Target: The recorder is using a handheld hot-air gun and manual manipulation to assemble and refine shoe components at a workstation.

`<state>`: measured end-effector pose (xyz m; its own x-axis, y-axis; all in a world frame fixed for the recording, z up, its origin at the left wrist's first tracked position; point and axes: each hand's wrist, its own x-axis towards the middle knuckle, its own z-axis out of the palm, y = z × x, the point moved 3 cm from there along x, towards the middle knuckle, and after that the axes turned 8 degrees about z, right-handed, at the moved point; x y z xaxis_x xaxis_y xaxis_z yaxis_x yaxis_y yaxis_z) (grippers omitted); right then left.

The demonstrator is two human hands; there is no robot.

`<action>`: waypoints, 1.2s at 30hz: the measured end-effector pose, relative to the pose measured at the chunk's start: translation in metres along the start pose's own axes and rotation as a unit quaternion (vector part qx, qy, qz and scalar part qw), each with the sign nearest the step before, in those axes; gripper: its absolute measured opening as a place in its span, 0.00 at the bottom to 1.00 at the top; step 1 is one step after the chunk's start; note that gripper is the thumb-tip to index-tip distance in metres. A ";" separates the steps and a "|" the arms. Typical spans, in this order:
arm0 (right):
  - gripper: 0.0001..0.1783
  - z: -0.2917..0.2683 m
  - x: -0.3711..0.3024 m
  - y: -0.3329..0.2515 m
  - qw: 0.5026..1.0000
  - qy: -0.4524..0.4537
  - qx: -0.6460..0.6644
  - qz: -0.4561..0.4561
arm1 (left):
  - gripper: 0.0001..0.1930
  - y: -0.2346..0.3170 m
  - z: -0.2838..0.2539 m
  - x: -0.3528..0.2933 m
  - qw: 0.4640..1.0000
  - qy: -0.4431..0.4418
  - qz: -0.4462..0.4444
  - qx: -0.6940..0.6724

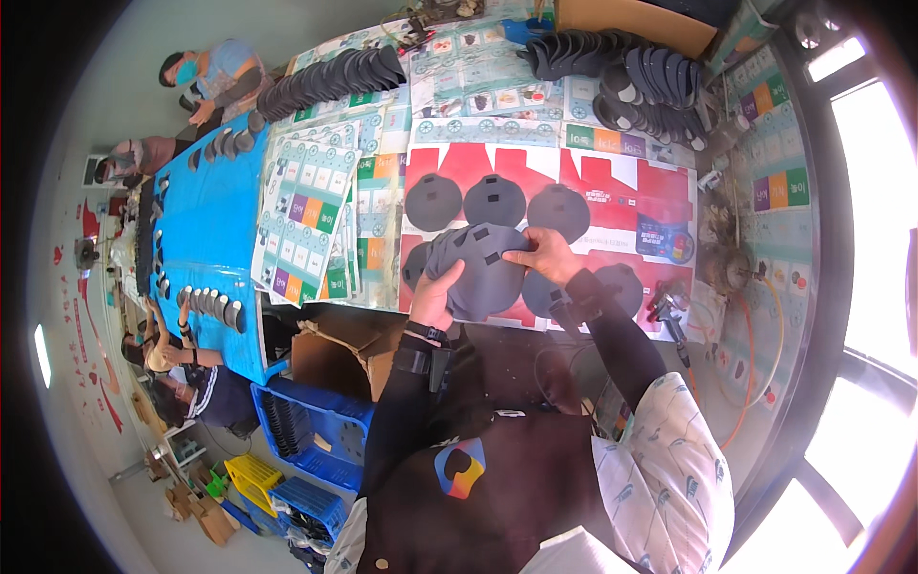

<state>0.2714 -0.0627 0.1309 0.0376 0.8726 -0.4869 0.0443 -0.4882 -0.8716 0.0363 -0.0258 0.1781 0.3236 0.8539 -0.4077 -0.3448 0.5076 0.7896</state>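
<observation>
Both of my hands hold a fanned bunch of dark grey round discs [483, 277] with small black square patches, above the near edge of the table. My left hand [435, 297] grips the bunch at its left side, fingers out of sight beneath. On the upper right edge, the thumb and fingers of my right hand [548, 256] pinch a disc beside a black patch. More discs lie flat on a red and white printed sheet [449, 161]: a left one [433, 202], a middle one [494, 189], a right one [564, 212] and others partly covered by the bunch.
Right of the sheet lies a spray gun [669, 311] with an orange hose. Stacks of dark curved pieces [330, 84] stand at the back. To the left are printed sheets [306, 210], a blue table [212, 206] with several people around it, a cardboard box [330, 362] and blue crates [325, 459].
</observation>
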 end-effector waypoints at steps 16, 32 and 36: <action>0.16 -0.218 -0.034 0.154 0.955 0.255 0.126 0.089 | 0.25 -0.006 -0.068 -0.013 0.994 0.048 -0.070 -0.067; 0.13 -0.237 -0.011 0.204 0.931 0.320 0.136 0.110 | 0.26 0.025 -0.129 -0.046 0.991 0.108 -0.014 -0.083; 0.20 -0.257 0.004 0.250 0.899 0.420 -0.109 0.048 | 0.26 0.038 -0.163 -0.072 0.987 0.137 -0.013 -0.084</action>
<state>0.5394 -0.1847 -0.0745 0.7892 0.5546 -0.2639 0.1926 -0.6315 -0.7511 -0.1443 -0.0491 0.1629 0.0915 0.8275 -0.5540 -0.4873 0.5223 0.6998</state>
